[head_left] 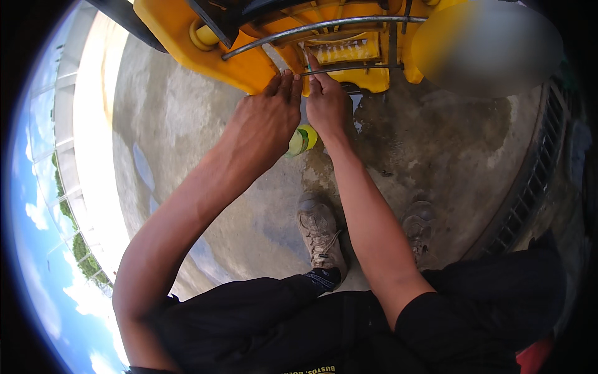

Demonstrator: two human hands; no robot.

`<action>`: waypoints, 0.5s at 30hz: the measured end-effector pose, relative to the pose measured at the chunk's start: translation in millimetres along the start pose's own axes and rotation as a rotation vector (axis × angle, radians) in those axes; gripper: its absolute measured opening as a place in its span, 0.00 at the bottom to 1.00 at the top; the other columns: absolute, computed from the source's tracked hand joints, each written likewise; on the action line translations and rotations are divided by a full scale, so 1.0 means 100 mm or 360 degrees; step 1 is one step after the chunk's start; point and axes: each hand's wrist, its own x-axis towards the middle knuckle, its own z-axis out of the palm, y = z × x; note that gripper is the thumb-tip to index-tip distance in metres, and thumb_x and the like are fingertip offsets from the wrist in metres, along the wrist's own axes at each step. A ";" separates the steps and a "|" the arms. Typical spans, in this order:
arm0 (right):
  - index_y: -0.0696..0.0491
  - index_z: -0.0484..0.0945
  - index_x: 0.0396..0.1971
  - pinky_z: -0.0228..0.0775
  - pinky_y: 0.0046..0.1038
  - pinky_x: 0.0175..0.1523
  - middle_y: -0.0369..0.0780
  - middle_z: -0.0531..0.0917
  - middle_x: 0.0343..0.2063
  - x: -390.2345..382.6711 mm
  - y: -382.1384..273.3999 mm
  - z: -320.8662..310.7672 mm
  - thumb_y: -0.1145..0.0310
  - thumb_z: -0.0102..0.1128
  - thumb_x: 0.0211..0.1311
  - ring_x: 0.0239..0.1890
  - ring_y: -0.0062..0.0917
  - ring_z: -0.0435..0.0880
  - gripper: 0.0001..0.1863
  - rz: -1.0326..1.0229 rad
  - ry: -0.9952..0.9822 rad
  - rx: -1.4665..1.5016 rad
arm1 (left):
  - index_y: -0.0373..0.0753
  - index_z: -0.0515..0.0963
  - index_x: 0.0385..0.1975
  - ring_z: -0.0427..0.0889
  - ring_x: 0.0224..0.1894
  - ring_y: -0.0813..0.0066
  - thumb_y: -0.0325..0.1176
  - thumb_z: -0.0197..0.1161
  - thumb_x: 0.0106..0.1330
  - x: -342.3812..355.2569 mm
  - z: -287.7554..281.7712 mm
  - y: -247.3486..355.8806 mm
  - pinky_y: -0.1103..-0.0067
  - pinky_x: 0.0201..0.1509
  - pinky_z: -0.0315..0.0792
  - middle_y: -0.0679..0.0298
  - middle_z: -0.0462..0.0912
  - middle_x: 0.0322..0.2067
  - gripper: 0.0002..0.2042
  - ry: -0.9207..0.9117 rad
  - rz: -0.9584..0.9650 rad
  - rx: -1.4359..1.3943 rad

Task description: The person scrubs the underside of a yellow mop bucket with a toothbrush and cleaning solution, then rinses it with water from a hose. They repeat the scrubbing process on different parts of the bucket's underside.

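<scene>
A yellow plastic frame [249, 68] with metal rods hangs at the top of the view. My left hand [268, 111] rests against its lower edge, fingers stretched out and their tips touching it. Just to the right, my right hand [330, 107] is closed on a slim white-and-teal stick [309, 64], whose far end reaches into the frame; its tip is too small to make out. White foam or wet streaks lie on a yellow ribbed part [344, 51] beyond my fingers. A thin metal rod [355, 68] crosses close to my right fingertips.
Below my hands, a bottle with a yellow-green label [301, 141] stands on the wet concrete floor [205, 156]. My shoes [319, 230] are near the middle. A dark drain grate [520, 199] curves along the right. A blurred oval [492, 47] covers the upper right.
</scene>
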 end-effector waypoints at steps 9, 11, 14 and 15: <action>0.47 0.81 0.58 0.78 0.49 0.50 0.50 0.89 0.39 -0.10 0.01 0.07 0.66 0.53 0.79 0.46 0.52 0.88 0.14 -0.0020 0.0307 -0.0015 | 0.18 0.68 0.68 0.77 0.69 0.46 0.24 0.66 0.66 0.03 -0.01 0.02 0.62 0.68 0.78 0.34 0.75 0.66 0.31 -0.0020 0.0023 0.0062; 0.52 0.80 0.55 0.77 0.50 0.50 0.52 0.89 0.39 -0.06 -0.02 0.04 0.65 0.51 0.80 0.46 0.53 0.88 0.13 0.0082 0.0284 0.0046 | 0.18 0.68 0.68 0.77 0.69 0.45 0.24 0.66 0.66 -0.01 0.00 0.00 0.62 0.68 0.79 0.34 0.75 0.66 0.31 0.0006 0.0043 0.0071; 0.57 0.79 0.48 0.77 0.50 0.50 0.54 0.89 0.39 -0.03 0.01 0.04 0.63 0.49 0.82 0.46 0.55 0.88 0.14 0.0144 0.0344 0.0209 | 0.18 0.68 0.68 0.77 0.69 0.45 0.24 0.66 0.66 -0.01 0.05 0.00 0.62 0.67 0.79 0.34 0.75 0.66 0.31 0.0028 0.0039 0.0080; 0.58 0.79 0.48 0.77 0.50 0.51 0.54 0.89 0.39 -0.04 0.00 0.04 0.62 0.48 0.82 0.46 0.55 0.87 0.15 0.0109 0.0239 0.0169 | 0.18 0.68 0.68 0.78 0.69 0.45 0.24 0.66 0.66 0.00 0.05 0.01 0.62 0.67 0.79 0.34 0.75 0.66 0.31 0.0020 0.0037 0.0082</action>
